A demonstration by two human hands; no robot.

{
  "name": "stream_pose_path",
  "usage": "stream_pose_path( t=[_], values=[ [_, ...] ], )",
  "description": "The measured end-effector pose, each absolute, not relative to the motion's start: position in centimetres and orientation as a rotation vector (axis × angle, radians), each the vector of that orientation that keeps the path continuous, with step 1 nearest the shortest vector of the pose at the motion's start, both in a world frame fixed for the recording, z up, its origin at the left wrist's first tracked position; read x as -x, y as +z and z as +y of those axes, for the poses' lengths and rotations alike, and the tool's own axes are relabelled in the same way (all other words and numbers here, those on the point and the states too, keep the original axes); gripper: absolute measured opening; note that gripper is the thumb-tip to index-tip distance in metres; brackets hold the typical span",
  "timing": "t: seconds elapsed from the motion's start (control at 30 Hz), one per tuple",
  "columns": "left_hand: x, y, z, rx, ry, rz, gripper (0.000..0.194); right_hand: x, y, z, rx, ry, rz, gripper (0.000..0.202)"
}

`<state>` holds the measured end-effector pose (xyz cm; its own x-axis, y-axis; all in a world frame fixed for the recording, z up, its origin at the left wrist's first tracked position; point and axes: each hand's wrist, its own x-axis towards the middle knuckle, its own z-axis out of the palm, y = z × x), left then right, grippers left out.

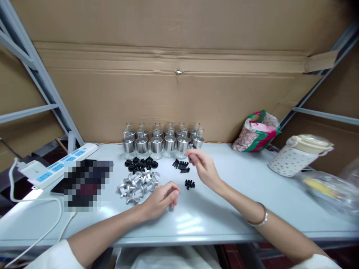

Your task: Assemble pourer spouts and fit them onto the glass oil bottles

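at the left edge of the pale table (pixel 235 209), a white power strip (pixel 63 164) carries a plugged-in white charger (pixel 33 170), with a white cable (pixel 59 209) looping down from it. just right of the strip lies a dark flat device (pixel 84 183), mostly pixelated. next comes a heap of silver parts (pixel 137 186), with black round pieces (pixel 141 163) gathered just behind it. behind those stand glass bottles with metal bands (pixel 156 142), in two rows of six before the cardboard.

the left hand (pixel 162 200) rests on the table just right of the silver heap, fingers loosely curled; i cannot tell whether anything is inside. to its right are small black caps (pixel 190 184) in a cluster, with thin black strips (pixel 181 165) behind them.

the right hand (pixel 203 166) is raised near the front row's right end, fingertips pinched together on a small greyish piece (pixel 192 146), too blurred to identify. farther right sit a patterned bag (pixel 254 132), a spotted white jug (pixel 293 157) and a clear plastic wrapping (pixel 331 192).
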<state>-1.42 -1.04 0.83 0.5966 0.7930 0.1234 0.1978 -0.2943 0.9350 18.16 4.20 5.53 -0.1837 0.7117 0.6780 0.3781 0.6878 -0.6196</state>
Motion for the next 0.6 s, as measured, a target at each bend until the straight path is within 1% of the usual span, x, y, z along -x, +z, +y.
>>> stream_pose_path(
  t=[0.07,0.1,0.2,0.27,0.43,0.53,0.6],
  values=[
    [1.4,0.9,-1.1,-1.803,0.728,0.802,0.035,-18.8,6.2,6.2,0.898,0.178,-1.644,0.022],
    [1.4,1.0,-1.1,-1.799,0.723,0.801,0.035,-19.2,6.4,7.6,0.921,0.11,-1.55,0.025],
    [1.3,1.1,-1.1,-1.785,0.707,0.803,0.034,-21.0,6.1,12.1,1.022,0.081,-1.358,0.058],
    [1.3,1.0,-1.1,-1.78,0.693,0.809,0.031,-22.2,5.4,14.8,1.105,0.084,-1.339,0.072],
    [1.3,0.6,-0.9,-1.792,0.684,0.797,0.022,-23.6,4.0,17.2,1.147,0.126,-1.302,0.077],
    [1.3,0.6,-0.9,-1.795,0.678,0.798,0.018,-23.7,5.2,15.7,1.043,0.042,-1.225,0.088],
    [1.4,0.5,-1.0,-1.806,0.682,0.794,0.017,-23.7,6.7,13.9,0.928,-0.025,-1.199,0.091]
  ],
)
